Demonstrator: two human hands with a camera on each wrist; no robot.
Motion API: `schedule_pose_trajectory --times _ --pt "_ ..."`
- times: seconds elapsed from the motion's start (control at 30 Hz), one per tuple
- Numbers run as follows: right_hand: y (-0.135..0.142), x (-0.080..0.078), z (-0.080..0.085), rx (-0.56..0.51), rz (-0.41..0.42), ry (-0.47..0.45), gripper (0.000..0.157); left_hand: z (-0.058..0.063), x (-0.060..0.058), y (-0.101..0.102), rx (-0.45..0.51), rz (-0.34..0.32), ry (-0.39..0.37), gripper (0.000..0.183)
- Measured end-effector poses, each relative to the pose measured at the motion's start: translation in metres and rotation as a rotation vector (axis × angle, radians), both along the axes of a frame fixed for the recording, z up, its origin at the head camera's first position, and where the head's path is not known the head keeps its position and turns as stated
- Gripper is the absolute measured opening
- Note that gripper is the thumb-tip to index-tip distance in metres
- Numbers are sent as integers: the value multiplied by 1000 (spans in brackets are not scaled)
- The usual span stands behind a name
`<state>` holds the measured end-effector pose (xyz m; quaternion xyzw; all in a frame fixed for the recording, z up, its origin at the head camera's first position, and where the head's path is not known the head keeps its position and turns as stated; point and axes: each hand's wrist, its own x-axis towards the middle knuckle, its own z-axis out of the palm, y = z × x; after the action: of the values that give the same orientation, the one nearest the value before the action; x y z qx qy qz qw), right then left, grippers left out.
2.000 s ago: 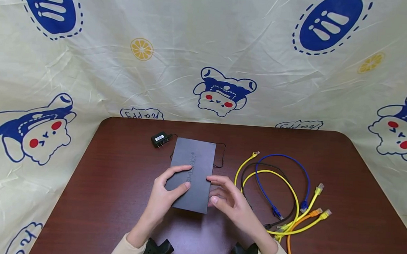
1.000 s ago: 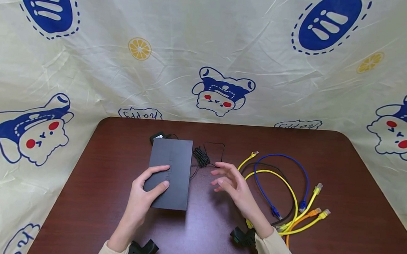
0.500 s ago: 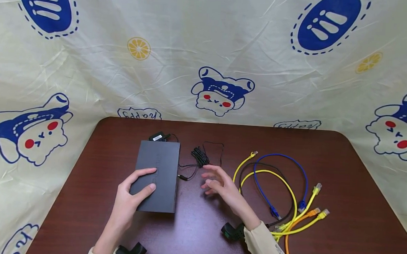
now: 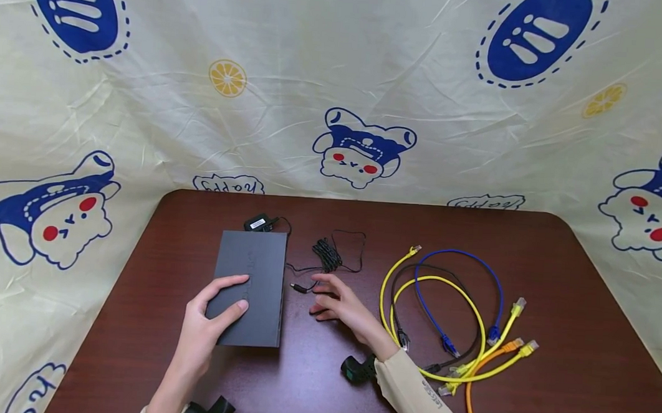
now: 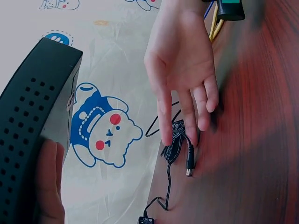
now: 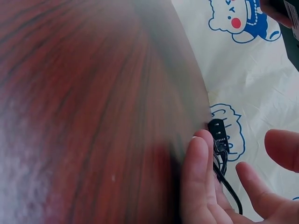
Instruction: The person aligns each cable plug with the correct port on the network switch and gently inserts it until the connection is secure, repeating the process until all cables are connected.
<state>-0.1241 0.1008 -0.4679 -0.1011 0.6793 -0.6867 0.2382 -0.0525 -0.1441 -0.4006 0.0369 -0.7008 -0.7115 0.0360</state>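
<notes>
My left hand (image 4: pixel 204 315) grips a flat dark grey network switch (image 4: pixel 264 303) by its left side, thumb and index finger lying on the top face. Rows of square vent holes mark the side of the switch (image 5: pixel 28 121) in the left wrist view. To its right, my right hand (image 4: pixel 348 310) is spread with nothing in it. Its fingertips are right beside the black barrel plug (image 4: pixel 300 288) of a power cord. The cord's tied bundle (image 4: pixel 326 254) lies just beyond. Behind the switch sits the black power adapter (image 4: pixel 259 223), also seen past the right fingers in the right wrist view.
Right of the right forearm lies a loose pile of network cables: yellow (image 4: pixel 474 307), blue (image 4: pixel 501 290), orange (image 4: pixel 469 401) and black. A printed pale cloth (image 4: pixel 278 147) hangs behind the brown table's (image 4: pixel 581 369) back edge.
The left hand has carried the switch leftward, uncovering the cord bundle and barrel plug. The right hand has left the switch's edge, drawn away rightward, then come back left toward the plug.
</notes>
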Motion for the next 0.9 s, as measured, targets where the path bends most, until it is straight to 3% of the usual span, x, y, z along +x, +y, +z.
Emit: schedule_pose_trajectory --times 0.43,0.9 --pt "-7 0 -1 -66 -26 -5 40 -2 0 3 1 -8 1 35" --pt "10 9 21 -89 -93 85 34 -5 0 11 -1 -28 0 35"
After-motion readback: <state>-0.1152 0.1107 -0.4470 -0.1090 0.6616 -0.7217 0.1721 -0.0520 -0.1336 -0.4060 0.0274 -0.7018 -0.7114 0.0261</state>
